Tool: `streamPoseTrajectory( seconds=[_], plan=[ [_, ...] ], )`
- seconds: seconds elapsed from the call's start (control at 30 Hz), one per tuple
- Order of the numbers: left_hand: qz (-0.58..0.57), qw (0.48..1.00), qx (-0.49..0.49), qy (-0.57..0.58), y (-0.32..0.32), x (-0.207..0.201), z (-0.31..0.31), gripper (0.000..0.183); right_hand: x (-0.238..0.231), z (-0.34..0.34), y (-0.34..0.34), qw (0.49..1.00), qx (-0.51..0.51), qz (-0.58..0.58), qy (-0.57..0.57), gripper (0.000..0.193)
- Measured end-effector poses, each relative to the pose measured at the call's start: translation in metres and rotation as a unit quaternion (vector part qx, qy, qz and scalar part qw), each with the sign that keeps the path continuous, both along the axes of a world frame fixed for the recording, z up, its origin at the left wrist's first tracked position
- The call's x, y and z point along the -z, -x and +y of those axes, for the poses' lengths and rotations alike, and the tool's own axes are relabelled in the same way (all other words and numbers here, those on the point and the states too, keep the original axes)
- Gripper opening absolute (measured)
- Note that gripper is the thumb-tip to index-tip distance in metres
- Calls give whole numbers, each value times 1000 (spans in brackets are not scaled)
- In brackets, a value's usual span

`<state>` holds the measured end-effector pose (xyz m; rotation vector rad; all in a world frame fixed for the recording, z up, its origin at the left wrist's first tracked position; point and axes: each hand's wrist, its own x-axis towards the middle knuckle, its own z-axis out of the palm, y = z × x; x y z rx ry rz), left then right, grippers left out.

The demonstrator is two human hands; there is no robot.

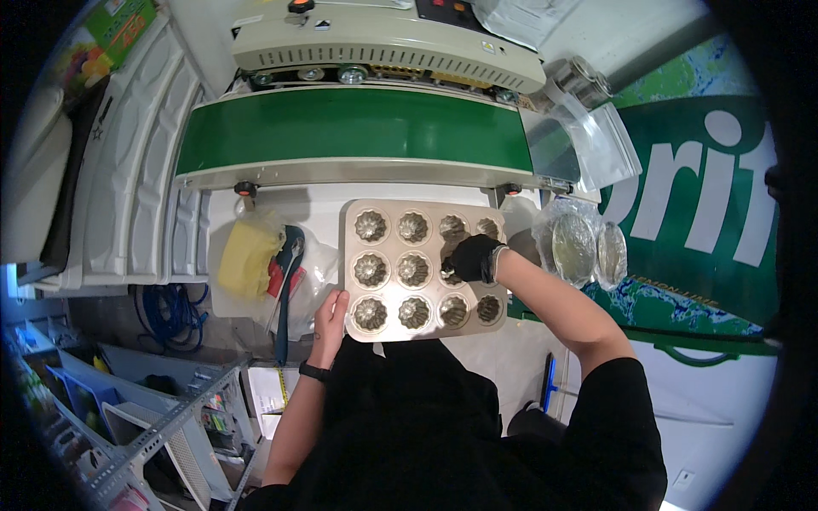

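Note:
A beige metal baking pan with several fluted round cups is in front of me, over the white tabletop. My left hand, bare, grips the pan's near left edge, thumb up against the rim. Over the cups on the pan's right side is my right hand in a black glove. Its fingers are bent together and point down into a middle-row cup. A small pale bit shows at the fingertips, too small to name. The gloved hand partly covers that cup.
Left of the pan lie a yellow block in clear plastic and a dark blue spatula. Behind stands a machine with a green belt. Round containers in clear plastic sit at right; a metal shelf is at lower left.

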<state>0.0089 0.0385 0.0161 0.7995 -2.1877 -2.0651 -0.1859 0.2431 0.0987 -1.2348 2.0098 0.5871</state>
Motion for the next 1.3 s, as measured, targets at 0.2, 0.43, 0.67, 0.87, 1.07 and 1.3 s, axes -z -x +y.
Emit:
streamPoseTrajectory(
  seconds=[0.2, 0.43, 0.67, 0.87, 1.07, 1.3],
  plan=[
    [-4, 999, -11, 36, -1, 3, 1, 25, 6, -3, 7, 998, -54, -30, 18, 20],
    [6, 1000, -9, 23, -3, 7, 0, 27, -31, 5, 29, 998, -43, -30, 47, 21],
    [21, 1000, -2, -1, -1, 7, 1, 26, -90, 57, 38, 945, 133, -93, 282, 30],
    [-19, 996, -32, 84, -3, 12, 6, 25, -98, 109, -20, 708, 569, -214, 360, 30],
    [-3, 994, -111, -16, -2, 12, 13, 23, -46, 160, -93, 451, 720, -260, 458, 27],
    [-6, 979, -197, -56, 10, 5, 20, 29, 7, 170, -133, 183, 800, -236, 520, 28]
  ],
)
